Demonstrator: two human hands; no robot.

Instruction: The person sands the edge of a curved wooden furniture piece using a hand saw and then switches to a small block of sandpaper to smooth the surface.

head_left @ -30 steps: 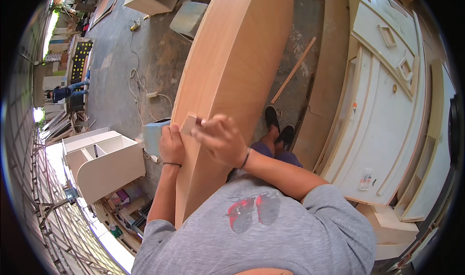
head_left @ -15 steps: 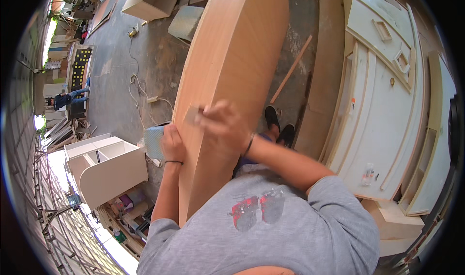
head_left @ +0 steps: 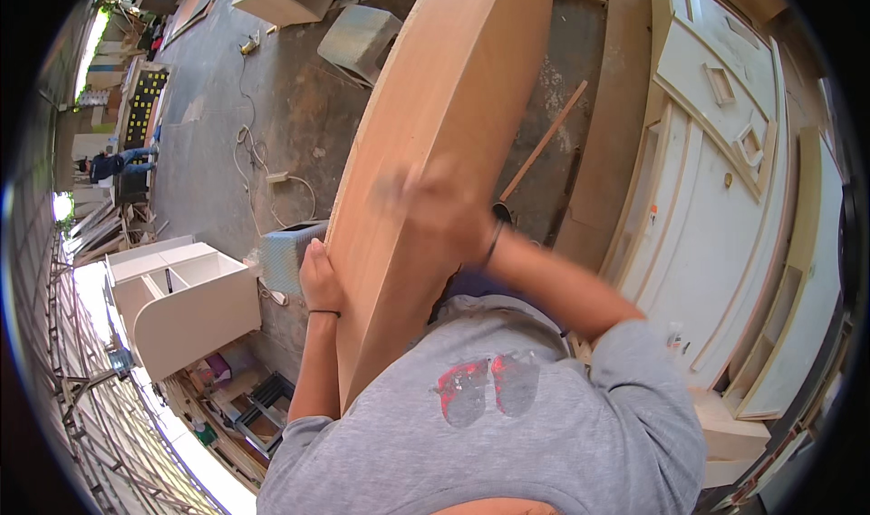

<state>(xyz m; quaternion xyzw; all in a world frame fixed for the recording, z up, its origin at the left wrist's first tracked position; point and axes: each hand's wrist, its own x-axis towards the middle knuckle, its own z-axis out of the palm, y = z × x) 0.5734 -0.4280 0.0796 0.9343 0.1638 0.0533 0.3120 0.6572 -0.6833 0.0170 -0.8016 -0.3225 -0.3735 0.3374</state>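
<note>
A long wood-veneer box-like piece [head_left: 385, 166] runs away from my body, its light top face and darker right side meeting at a sharp edge. My left hand [head_left: 321, 281] is closed over its left edge at the near part. Over the top face, my right hand [head_left: 444, 211] is smeared by motion. Its fingers hold a small flat greyish piece [head_left: 391, 190], too blurred to name its kind; whether it touches the wood I cannot tell.
Beside the left edge stands a blue-grey block-like stool [head_left: 294, 254], with a white cabinet [head_left: 204, 311] further left. A cord with a socket block [head_left: 276, 179] lies on the floor. White panels [head_left: 698, 243] are at right; a wooden strip [head_left: 544, 140] lies nearer. Someone in dark clothes [head_left: 109, 166] is far left.
My right hand has moved a little up and to the right along the wood, with the greyish piece still in it. My left hand keeps its hold on the edge. The view has shifted slightly.
</note>
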